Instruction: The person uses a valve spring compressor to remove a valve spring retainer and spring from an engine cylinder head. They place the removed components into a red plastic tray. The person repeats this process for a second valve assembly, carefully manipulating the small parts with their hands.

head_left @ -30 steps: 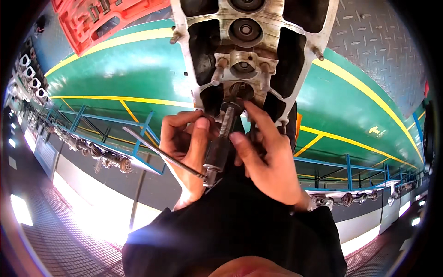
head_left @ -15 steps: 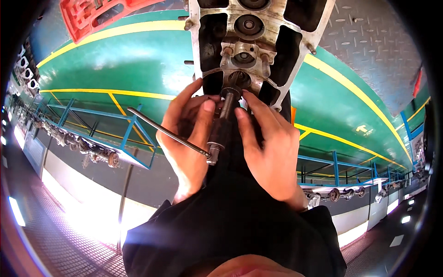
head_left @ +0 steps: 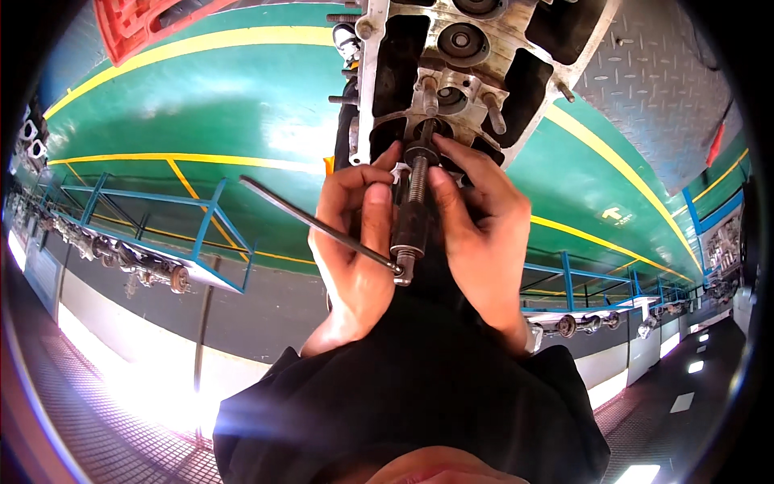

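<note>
In front of me an engine cylinder head [head_left: 493,64] shows its row of round valve spring seats and several studs. A screw-type valve spring compressor [head_left: 409,230] points toward me from the nearest valve opening, its threaded shaft partly bare. My left hand [head_left: 351,258] is closed round its left side, thumb along the thick sleeve. My right hand [head_left: 484,234] pinches from the right, index finger and thumb at the collar [head_left: 421,153]. A thin steel turning bar [head_left: 310,222] runs from the tool's near end out over my left hand. The tool's far tip is partly hidden inside the opening.
A red plastic tool case [head_left: 137,28] lies at the upper left. Grey tread plate [head_left: 645,89] covers the upper right. Blue-framed benches [head_left: 205,222] carry metal parts on both sides. Beside the head's left edge shows a shoe [head_left: 347,42].
The cylinder head, tool and both hands now sit farther right in the view, and the head looks slightly turned. A shoe has come into sight. Both hands keep their grip.
</note>
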Demonstrator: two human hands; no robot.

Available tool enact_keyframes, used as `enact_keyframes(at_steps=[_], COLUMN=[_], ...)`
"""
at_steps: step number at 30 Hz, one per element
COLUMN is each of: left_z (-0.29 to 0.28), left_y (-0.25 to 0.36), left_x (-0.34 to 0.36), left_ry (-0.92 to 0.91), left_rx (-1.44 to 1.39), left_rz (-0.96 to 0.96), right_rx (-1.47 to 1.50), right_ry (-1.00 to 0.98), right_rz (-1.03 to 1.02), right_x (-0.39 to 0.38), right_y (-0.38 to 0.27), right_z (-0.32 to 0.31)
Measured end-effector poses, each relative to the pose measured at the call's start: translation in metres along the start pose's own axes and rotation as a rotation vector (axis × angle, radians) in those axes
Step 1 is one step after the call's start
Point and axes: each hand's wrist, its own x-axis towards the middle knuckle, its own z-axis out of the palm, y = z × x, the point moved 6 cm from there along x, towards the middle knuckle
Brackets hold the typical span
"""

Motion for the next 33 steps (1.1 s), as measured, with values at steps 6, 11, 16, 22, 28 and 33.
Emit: enact_keyframes(at_steps=[6,11,16,22,28,33], left_z=[0.006,0.007,0.006,0.009,0.013,0.015], left_y=[0.004,0.001,0.000,0.000,-0.003,-0.002], left_x=[0.000,-0.004,-0.007,-0.010,-0.009,-0.013], left_ry=[0.038,0.082,0.065,0.093,0.073,0.105], left_rx=[-0.033,-0.007,-0.016,-0.044,0.034,-0.042], left_rz=[-0.009,-0.020,-0.007,-0.031,0.076,-0.033], right_rx=[0.062,0.191,0.184,0.156,-0.195,-0.277], right_ry=[0.101,0.139,0.167,0.078,0.085,0.064], right_rz=[-0.138,-0.191,-0.256,-0.127,-0.249,-0.411], right_x=[-0.005,-0.007,-0.009,-0.011,-0.007,-0.005], right_y=[0.011,0.022,0.019,0.017,-0.006,-0.012], right_z=[0.010,0.018,0.018,0.015,0.003,0.003])
